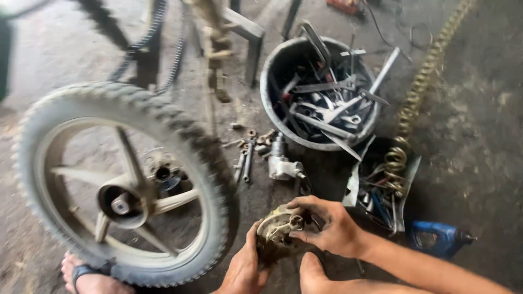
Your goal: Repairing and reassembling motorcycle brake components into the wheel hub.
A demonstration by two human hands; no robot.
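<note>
— Your left hand (pixel 243 268) is gripping what, exactly?
— You're cupping a grimy round metal hub part (pixel 276 233) from below, low over the floor; your right hand (pixel 326 224) is closing its fingers over its top, beside the wheel (pixel 122 182) and tool bucket (pixel 321 90).

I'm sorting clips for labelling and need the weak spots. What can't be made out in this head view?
- Round metal part: underside covered by left hand and right hand.
- Tools in the bucket: heaped, overlapping, kinds unclear.
- Wheel: blurred; bottom hidden behind a foot.
- Blue power tool: partly behind the right forearm.
</note>
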